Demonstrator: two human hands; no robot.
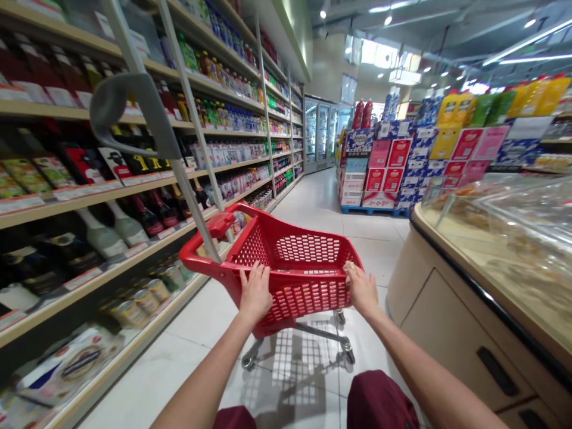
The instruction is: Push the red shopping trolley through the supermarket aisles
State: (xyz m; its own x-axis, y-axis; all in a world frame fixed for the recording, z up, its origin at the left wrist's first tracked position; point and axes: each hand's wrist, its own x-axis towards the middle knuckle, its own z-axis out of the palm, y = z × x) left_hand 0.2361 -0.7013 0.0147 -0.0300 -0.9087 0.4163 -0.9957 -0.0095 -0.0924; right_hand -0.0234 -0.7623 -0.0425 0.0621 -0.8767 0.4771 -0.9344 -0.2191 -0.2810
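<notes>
A red plastic shopping cart (308,298) with lattice sides stands sideways before me on small wheels. My left hand (257,290) rests over the near rim toward the cart's left end, its fingers bent over the edge. At the right end, my right hand (360,287) is closed round the corner of the same rim. From the cart's left side a slanted metal pole rises to a grey looped handle (152,113), which neither hand touches. White perforated walls of light show through the basket's holes, and part of its inside floor is hidden by the near side.
Shelves of bottles (111,226) and cans run along the left. A rounded counter (429,286) with clear-covered goods stands close on the right. Stacked drink cartons (388,167) sit on a blue pallet (375,210) ahead. Glass-door fridges (319,131) line the far end.
</notes>
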